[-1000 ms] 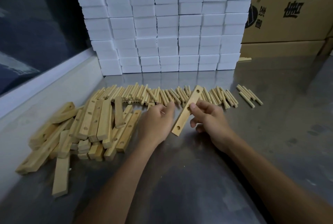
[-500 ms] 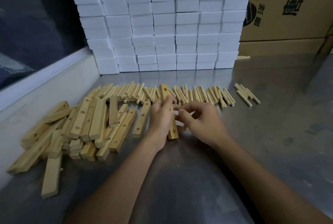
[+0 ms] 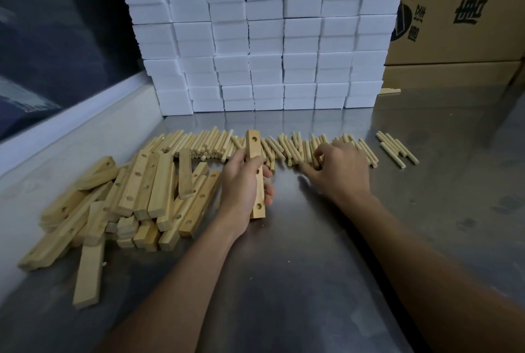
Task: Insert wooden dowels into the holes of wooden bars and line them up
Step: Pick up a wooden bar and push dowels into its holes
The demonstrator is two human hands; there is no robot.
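My left hand (image 3: 243, 188) grips a wooden bar (image 3: 254, 154) with several holes, held lengthwise away from me above the metal table (image 3: 298, 253). A long row of wooden dowels (image 3: 287, 146) lies across the table behind it. My right hand (image 3: 335, 168) reaches palm down into the right part of that row, its fingers curled over the dowels; whether it holds one is hidden. A heap of more wooden bars (image 3: 136, 196) lies to the left of my left hand.
A wall of stacked white foam blocks (image 3: 270, 34) stands behind the dowels. Cardboard boxes (image 3: 460, 12) stand at the back right. A few separate dowels (image 3: 397, 149) lie right of the row. A white ledge (image 3: 71, 125) borders the table's left side.
My left hand took over the bar and turned it lengthwise. My right hand let go of it and moved right and forward onto the dowel row.
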